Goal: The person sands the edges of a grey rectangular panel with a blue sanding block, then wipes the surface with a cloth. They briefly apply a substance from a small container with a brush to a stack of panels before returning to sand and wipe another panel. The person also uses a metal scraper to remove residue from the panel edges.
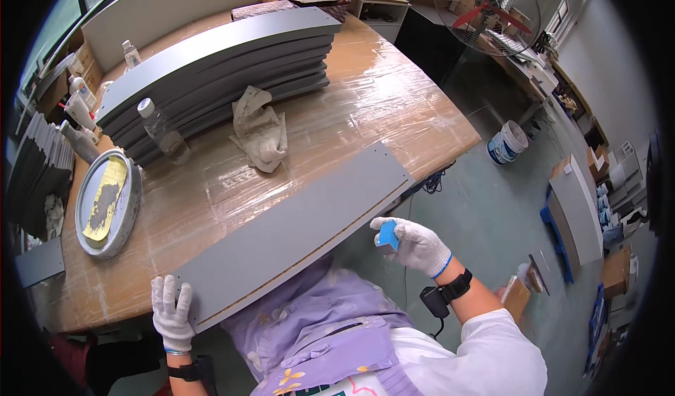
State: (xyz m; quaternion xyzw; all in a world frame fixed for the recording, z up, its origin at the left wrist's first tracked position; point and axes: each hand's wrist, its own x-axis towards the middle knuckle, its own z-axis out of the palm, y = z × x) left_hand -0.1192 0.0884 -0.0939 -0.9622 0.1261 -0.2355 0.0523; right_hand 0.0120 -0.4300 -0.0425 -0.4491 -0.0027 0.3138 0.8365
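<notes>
A long grey panel (pixel 295 231) with a narrow brown groove along its near edge lies slantwise at the front of the table. My left hand (pixel 172 311), in a white glove, rests at the panel's left end with its fingers stretched out. My right hand (pixel 415 245), also gloved, is closed around a small blue block (pixel 387 237). That hand is held just off the panel's near edge, toward its right end. A crumpled, stained cloth (pixel 261 130) lies on the table beyond the panel.
A stack of grey panels (pixel 232 55) stands at the back of the plastic-covered table (pixel 394 79). Nearby are a clear bottle (pixel 165 132) and a round lid (pixel 133 216) bearing yellow sandpaper (pixel 107 199). A bucket (pixel 508 143) stands on the floor at right, below a fan (pixel 486 9).
</notes>
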